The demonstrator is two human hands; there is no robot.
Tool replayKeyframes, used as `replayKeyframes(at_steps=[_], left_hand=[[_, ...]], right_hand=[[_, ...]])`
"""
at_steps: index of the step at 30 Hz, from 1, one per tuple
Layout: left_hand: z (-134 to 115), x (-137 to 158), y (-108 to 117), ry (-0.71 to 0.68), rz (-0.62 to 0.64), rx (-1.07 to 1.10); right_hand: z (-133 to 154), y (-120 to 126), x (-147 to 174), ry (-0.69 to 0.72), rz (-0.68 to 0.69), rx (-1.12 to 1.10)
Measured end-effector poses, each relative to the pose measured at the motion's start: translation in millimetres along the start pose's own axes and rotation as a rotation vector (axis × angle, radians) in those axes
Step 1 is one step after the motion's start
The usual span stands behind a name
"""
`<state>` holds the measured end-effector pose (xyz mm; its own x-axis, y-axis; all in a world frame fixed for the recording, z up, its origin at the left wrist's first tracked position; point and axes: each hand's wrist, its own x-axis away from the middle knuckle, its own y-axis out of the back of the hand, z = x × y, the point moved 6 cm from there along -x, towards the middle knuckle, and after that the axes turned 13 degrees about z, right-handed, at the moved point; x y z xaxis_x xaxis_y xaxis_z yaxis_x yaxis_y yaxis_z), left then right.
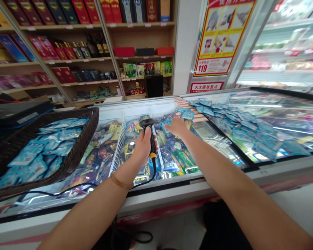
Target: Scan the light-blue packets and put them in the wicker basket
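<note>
A black and yellow handheld barcode scanner (pixel 152 147) is in my left hand (pixel 143 144), with its head pointing away from me and a cord trailing from its base. My right hand (pixel 177 127) is stretched over the chest freezer, palm down, thumb apart from the fingers. Just beyond its fingertips is a blue packet (pixel 186 114); whether they touch cannot be made out. More blue packets lie in a heap (pixel 240 121) on the freezer's glass at the right. Others fill a dark wicker basket (pixel 94 121) at the left.
Bagged frozen goods (pixel 101 152) lie inside the freezer, parted by white wire dividers (pixel 118 147). The black cord (pixel 59 192) runs along the freezer's front edge. Shelves (pixel 143 25) of boxes and bottles stand behind, and a lit display fridge (pixel 289 52) at the right.
</note>
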<state>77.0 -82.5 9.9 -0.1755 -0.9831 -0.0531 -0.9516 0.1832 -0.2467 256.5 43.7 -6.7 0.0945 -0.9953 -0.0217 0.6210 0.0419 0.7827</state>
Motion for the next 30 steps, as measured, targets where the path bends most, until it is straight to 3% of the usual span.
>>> replayKeyframes(at_steps=[2, 4, 9, 12, 15, 21, 30], left_hand=[[0.9, -0.1, -1.1, -0.003, 0.012, 0.003], [0.6, 0.4, -2.3, -0.013, 0.029, 0.0], [-3.4, 3.6, -8.1, -0.05, 0.113, -0.047], [-4.7, 5.5, -14.1, -0.059, 0.181, -0.09], [-5.1, 7.0, -21.2, -0.068, 0.24, -0.119], [-6.5, 10.1, -29.2, -0.085, 0.279, -0.089], [-0.8, 9.3, -33.6, -0.049, 0.383, -0.166]], right_hand=[[-0.5, 1.6, -2.4, -0.064, -0.021, 0.097], [0.0, 5.0, -5.1, -0.081, -0.042, 0.017], [-0.4, 15.2, -8.5, 0.002, -0.124, -0.689], [10.4, 13.1, -5.6, 0.097, -0.02, -1.104], [22.3, 12.4, 1.6, 0.15, 0.073, -1.319], [24.8, 16.6, 6.7, 0.178, 0.095, -1.365], [24.6, 24.6, 7.2, 0.203, 0.024, -1.35]])
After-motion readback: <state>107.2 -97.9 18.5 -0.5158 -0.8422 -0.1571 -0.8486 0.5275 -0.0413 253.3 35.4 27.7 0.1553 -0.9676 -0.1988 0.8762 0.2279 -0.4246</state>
